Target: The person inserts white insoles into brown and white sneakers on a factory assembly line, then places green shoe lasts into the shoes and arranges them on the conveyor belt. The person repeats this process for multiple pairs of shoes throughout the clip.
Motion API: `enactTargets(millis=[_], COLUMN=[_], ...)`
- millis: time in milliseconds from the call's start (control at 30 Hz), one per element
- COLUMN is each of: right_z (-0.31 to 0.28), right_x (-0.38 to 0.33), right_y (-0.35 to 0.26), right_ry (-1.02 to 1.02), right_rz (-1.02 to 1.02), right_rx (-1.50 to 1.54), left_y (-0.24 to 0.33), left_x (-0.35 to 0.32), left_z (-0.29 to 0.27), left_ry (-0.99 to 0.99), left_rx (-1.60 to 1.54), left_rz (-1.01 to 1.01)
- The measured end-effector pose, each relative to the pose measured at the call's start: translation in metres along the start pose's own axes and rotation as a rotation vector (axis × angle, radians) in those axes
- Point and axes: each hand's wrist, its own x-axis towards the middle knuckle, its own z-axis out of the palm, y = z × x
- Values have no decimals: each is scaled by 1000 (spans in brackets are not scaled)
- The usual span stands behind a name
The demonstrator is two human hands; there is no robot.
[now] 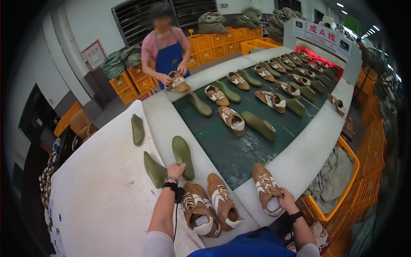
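My left hand (pixel 176 171) is closed on the heel end of a green shoe last (pixel 182 153) at the inner edge of the white table. Another last (pixel 154 169) lies just left of my wrist, and a third last (pixel 137 129) is farther off. With my right hand (pixel 287 200) I grip the heel of a brown and white sneaker (pixel 265 184), its toe pointing away on the white ledge. Between my forearms sit two similar sneakers, one upright sneaker (pixel 198 205) and one tilted sneaker (pixel 222 198).
A green conveyor belt (pixel 205 132) carries several sneakers and lasts toward a red-lit machine opening (pixel 317 55). Across it a person in a blue apron (pixel 168 55) holds a sneaker (pixel 177 82). A yellow crate (pixel 354 165) with grey-green cloth stands at my right.
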Motion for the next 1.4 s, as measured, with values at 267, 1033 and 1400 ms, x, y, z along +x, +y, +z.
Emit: enactTargets(millis=[267, 1033, 1400], right_z=[-24, -134, -124], right_x=[-14, 12, 119], right_y=[-60, -97, -139], right_ry=[101, -403, -966], right_rz=[-155, -943, -783], right_rx=[55, 30, 325], left_y=[108, 254, 207], left_x=[-127, -319, -327], left_z=[-73, -11, -33], left_ry=[-177, 55, 566], left_rx=[-85, -626, -424], left_rz=[628, 483, 175])
